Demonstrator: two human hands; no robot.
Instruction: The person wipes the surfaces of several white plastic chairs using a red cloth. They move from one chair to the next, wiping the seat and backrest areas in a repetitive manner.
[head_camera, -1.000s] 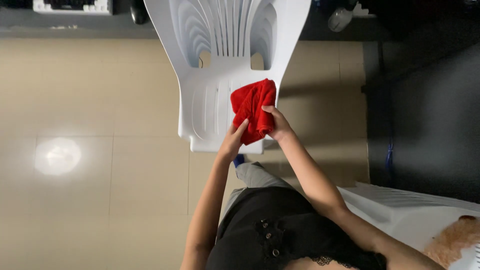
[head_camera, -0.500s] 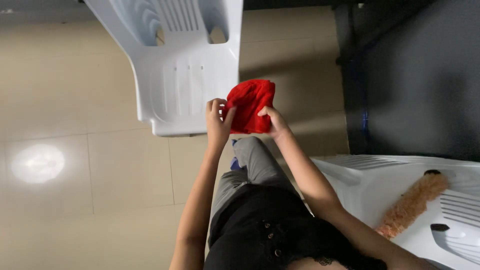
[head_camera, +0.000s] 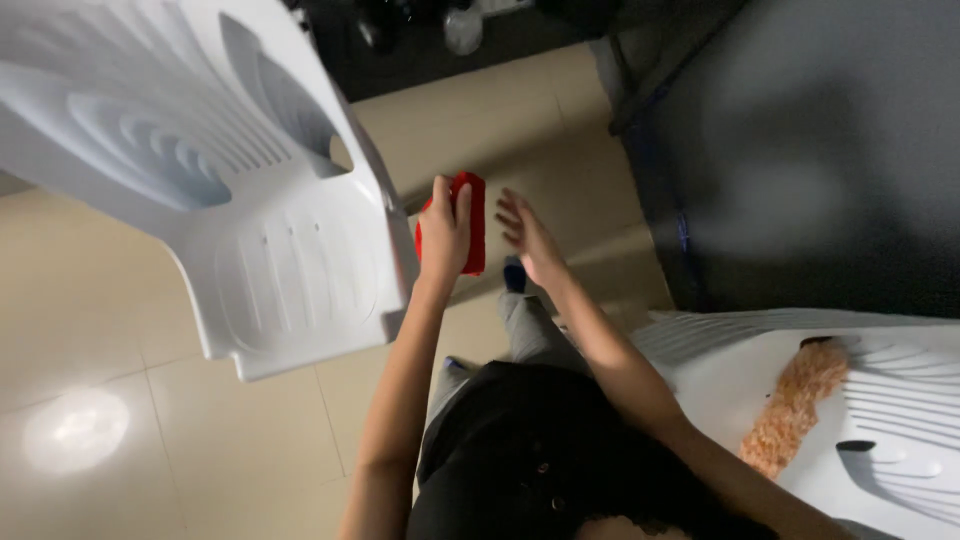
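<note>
A folded red cloth (head_camera: 464, 228) is gripped by the left hand (head_camera: 444, 232), the fingers closed over its front, so much of the cloth is hidden behind them. The right hand (head_camera: 527, 236) is held just beside it with fingers spread and slightly blurred; nothing is held in it. The cloth is kept near the right edge of a white plastic chair (head_camera: 240, 200), whose back is cut off at the top. Tiled floor (head_camera: 120, 330) lies open below. At lower right, an orange fluffy duster (head_camera: 795, 405) is laid on a second white chair (head_camera: 900, 400), partly cut off.
</note>
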